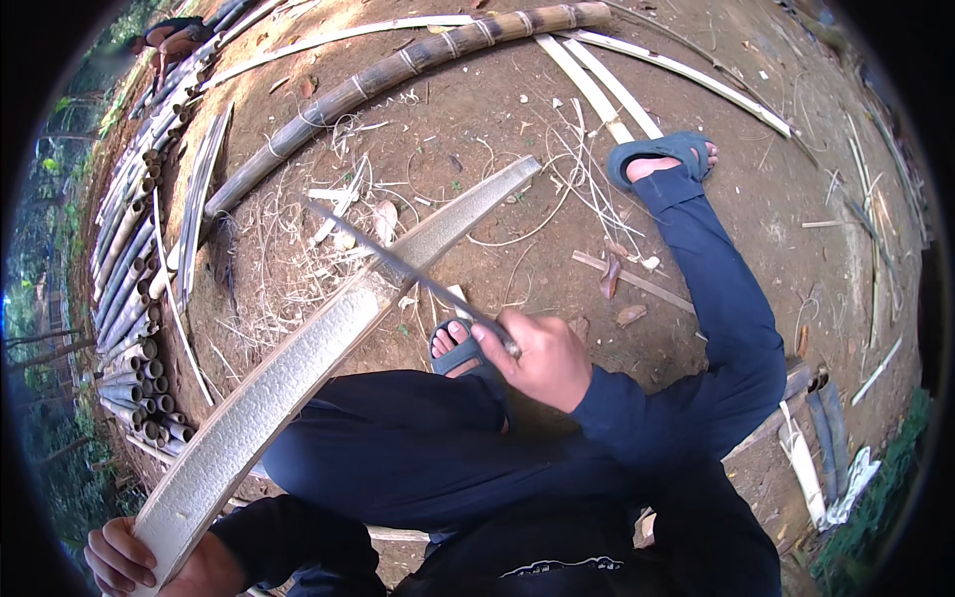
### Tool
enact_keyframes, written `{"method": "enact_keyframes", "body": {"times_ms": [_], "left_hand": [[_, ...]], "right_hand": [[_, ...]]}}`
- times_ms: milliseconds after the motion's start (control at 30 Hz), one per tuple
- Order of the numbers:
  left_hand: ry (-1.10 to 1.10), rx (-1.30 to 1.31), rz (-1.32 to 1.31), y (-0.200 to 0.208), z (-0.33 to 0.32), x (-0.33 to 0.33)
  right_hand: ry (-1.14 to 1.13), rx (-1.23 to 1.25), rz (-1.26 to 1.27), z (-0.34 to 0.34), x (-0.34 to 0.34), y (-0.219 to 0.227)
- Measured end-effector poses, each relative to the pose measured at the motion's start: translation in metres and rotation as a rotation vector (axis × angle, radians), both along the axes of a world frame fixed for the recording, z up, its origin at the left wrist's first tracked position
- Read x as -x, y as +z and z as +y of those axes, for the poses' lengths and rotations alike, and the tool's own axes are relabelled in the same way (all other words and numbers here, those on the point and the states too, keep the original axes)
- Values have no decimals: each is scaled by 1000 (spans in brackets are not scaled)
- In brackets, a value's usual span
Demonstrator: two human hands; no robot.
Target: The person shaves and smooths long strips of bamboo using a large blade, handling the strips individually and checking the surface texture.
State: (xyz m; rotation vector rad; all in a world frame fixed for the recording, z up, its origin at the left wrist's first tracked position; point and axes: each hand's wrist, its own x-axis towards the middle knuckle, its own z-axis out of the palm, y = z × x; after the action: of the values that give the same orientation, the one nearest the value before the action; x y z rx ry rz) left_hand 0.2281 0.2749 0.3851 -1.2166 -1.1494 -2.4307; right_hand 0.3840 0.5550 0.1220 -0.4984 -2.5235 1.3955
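Note:
A long split length of bamboo [284, 373], pale on its inner face, runs diagonally from the lower left up toward the middle. My left hand [121, 555] is closed around its near end. In my right hand [545, 360], at the middle, a long dark knife [443, 292] is gripped by its handle, with the fingers wrapped round it. The blade lies across the bamboo, past its midpoint, and points up and left. Whether the edge is cutting into the bamboo or only resting on it, I cannot tell. Beyond the blade the strip looks narrower and darker.
A whole bamboo pole [378, 80] lies across the far ground. Cut bamboo poles [129, 289] are stacked at the left. Thin shavings [288, 259] litter the dirt. Pale strips [597, 85] reach my sandalled right foot [662, 159]. Another person [179, 40] bends at the far left.

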Motion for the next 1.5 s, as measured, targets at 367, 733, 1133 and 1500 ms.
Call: {"method": "enact_keyframes", "body": {"times_ms": [367,733,1133,1500], "left_hand": [[590,153,355,-14,37,-14],[73,6,9,5,18,-26],[-11,75,68,5,24,-32],[66,130,-33,-1,21,-21]], "right_hand": [[-115,-57,-85,46,-2,-41],[316,129,244,-39,-19,78],[130,-19,288,-37,-15,45],[-89,-80,-92,0,2,1]]}}
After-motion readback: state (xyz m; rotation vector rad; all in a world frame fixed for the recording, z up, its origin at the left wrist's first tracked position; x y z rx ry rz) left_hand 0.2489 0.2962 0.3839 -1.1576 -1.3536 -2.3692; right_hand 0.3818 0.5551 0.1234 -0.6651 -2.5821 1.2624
